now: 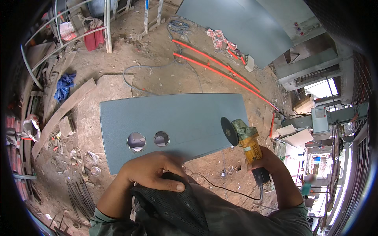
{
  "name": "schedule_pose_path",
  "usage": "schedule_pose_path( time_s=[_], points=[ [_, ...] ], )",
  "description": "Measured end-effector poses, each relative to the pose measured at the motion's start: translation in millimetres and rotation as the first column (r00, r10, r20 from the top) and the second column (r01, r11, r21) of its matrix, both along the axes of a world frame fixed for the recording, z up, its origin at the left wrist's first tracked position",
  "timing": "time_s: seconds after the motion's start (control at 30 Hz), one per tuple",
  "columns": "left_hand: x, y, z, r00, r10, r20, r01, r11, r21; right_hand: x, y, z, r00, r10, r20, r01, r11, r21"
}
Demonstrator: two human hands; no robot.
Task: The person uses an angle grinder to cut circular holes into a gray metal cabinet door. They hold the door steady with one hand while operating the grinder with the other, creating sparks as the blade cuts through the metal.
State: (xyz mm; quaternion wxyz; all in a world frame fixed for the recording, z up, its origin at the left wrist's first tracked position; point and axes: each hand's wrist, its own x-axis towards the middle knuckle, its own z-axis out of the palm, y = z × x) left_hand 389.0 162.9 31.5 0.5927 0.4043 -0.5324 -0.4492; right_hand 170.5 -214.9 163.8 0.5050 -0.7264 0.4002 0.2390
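My right hand [267, 159] is closed round the body of a yellow and black angle grinder [251, 147]. Its dark disc [229, 131] stands over the right end of a grey-blue flat panel [189, 118]; whether it touches is unclear. Two round holes are cut through the panel's left half, and a faint line runs along its near side. At the panel's near edge, my left hand [151, 171] lies over black mesh fabric [173, 202], thumb stretched out and apart from the fingers. Some of its fingertips are blurred. A cord trails from the grinder's rear.
Orange-red tubes [220, 72] and a coiled grey cable [178, 26] lie on the dirt floor beyond the panel. A larger grey sheet [240, 27] is at the back right. Wooden boards [63, 118], a blue bag [64, 86] and metal frames stand or lie left.
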Motion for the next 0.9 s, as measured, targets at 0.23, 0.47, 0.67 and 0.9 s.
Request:
schedule_pose_path(
  time_s=[0.23,0.47,0.67,0.9],
  points=[
    [1.9,1.3,4.1,0.999,-0.027,-0.033,0.030,0.997,0.077,2.3,0.2,0.3,1.000,0.002,-0.007,-0.002,1.000,0.012],
    [2.9,0.2,1.7,0.999,-0.020,-0.028,0.022,0.999,0.042,1.9,-6.0,-0.1,0.997,0.039,-0.066,-0.041,0.999,-0.026],
    [4.3,0.4,3.9,0.999,-0.034,-0.024,0.035,0.998,0.052,-2.6,-14.2,-6.8,0.999,0.044,-0.028,-0.045,0.998,-0.033],
    [-0.4,2.1,-2.4,1.000,0.011,0.016,-0.011,1.000,0.001,-1.3,-5.9,-2.0,1.000,-0.011,-0.029,0.013,0.999,0.043]
  ],
)
